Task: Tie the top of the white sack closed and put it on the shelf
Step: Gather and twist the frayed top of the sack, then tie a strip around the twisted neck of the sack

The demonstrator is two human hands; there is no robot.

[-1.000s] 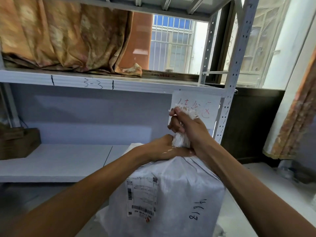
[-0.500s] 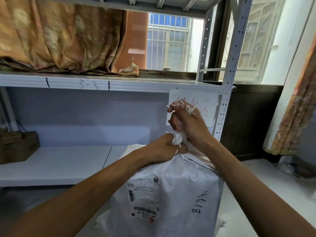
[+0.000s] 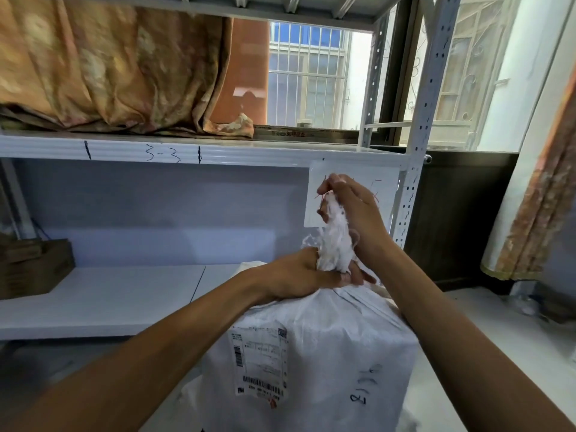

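Note:
The white woven sack (image 3: 327, 347) stands on the floor in front of me, with a shipping label (image 3: 258, 360) and black handwriting on its side. Its top is gathered into a frayed neck (image 3: 335, 247). My left hand (image 3: 299, 275) clamps the base of that neck against the sack. Above it, my right hand (image 3: 352, 210) grips the upper end of the neck and holds it upright. The white metal shelf (image 3: 103, 300) lies low to the left, behind the sack.
A wooden box (image 3: 31, 266) sits at the lower shelf's left end. The upper shelf (image 3: 187, 154), marked 3-3, holds a draped orange curtain (image 3: 109, 63). A perforated upright post (image 3: 420, 120) with a paper sign (image 3: 314, 194) stands behind my hands. A barred window is beyond.
My right hand has risen along the gathered neck, stretching it taller. My left hand stays clamped at its base. The view has tilted slightly.

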